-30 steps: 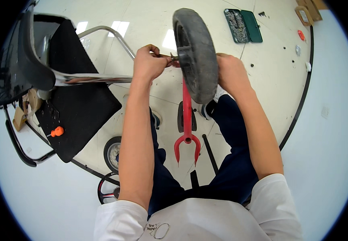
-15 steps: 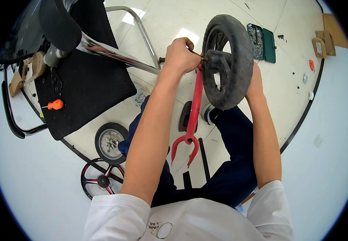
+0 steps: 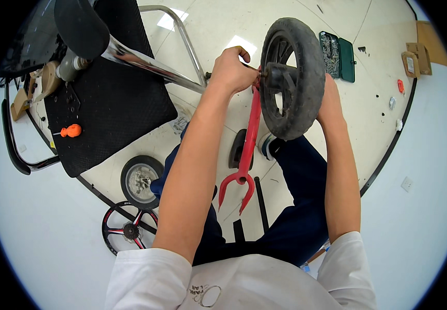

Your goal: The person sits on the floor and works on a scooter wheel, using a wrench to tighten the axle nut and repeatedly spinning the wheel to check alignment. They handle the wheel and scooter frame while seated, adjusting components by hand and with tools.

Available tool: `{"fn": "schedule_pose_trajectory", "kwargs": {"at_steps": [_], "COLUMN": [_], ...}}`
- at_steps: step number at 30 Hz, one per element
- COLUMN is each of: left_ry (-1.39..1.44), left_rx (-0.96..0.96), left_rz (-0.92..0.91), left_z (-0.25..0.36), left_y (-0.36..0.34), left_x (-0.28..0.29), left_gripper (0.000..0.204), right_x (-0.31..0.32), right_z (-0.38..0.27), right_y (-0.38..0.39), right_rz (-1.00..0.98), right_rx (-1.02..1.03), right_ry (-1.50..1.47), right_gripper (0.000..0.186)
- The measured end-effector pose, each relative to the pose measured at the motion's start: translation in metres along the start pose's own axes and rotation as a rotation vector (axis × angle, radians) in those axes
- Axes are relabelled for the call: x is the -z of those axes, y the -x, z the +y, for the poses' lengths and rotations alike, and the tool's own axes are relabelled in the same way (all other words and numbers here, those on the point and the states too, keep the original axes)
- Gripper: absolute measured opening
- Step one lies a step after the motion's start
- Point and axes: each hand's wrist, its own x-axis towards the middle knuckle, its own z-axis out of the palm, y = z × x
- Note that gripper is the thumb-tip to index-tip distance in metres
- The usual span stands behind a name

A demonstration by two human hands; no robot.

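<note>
My left hand point(image 3: 236, 70) has its fingers closed around something small and dark at the wheel's axle; its shape is hard to make out. A black tyred wheel point(image 3: 306, 88) stands upright with its hub point(image 3: 276, 77) toward that hand. Behind the tyre's right side is my right hand point(image 3: 331, 98), its fingers hidden. A red fork frame point(image 3: 247, 147) hangs below the axle between my legs, its two prongs toward me, with a dark oblong part point(image 3: 236, 150) beside it.
A black chair point(image 3: 104, 113) at left holds an orange-handled screwdriver point(image 3: 71, 130) and loose small parts. A tyred wheel point(image 3: 141, 182) and a spoked wheel point(image 3: 115, 227) lie low left. A green hardware case point(image 3: 346, 59), cardboard boxes point(image 3: 419, 54) and a black tube point(image 3: 262, 206) lie about.
Since a second ago the wheel and both hands have shifted right in view, and the hub now shows more fully. The view has shifted too; little differs from half a second ago.
</note>
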Motion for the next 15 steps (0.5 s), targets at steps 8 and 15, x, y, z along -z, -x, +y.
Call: {"fn": "schedule_pose_trajectory", "kwargs": {"at_steps": [8, 15], "left_ry": [0.031, -0.067], "left_rx": [0.162, 0.116], "left_rz": [-0.120, -0.138], "left_z": [0.018, 0.012], "left_y": [0.010, 0.008], "left_x": [0.005, 0.004], "left_gripper": [0.019, 0.023], "right_x": [0.006, -0.002], "right_z": [-0.002, 0.005], "right_y": [0.001, -0.002], "right_rz": [-0.064, -0.007], "right_rx": [-0.123, -0.162], "right_ry": [-0.165, -0.122], "right_gripper": [0.025, 0.028]}}
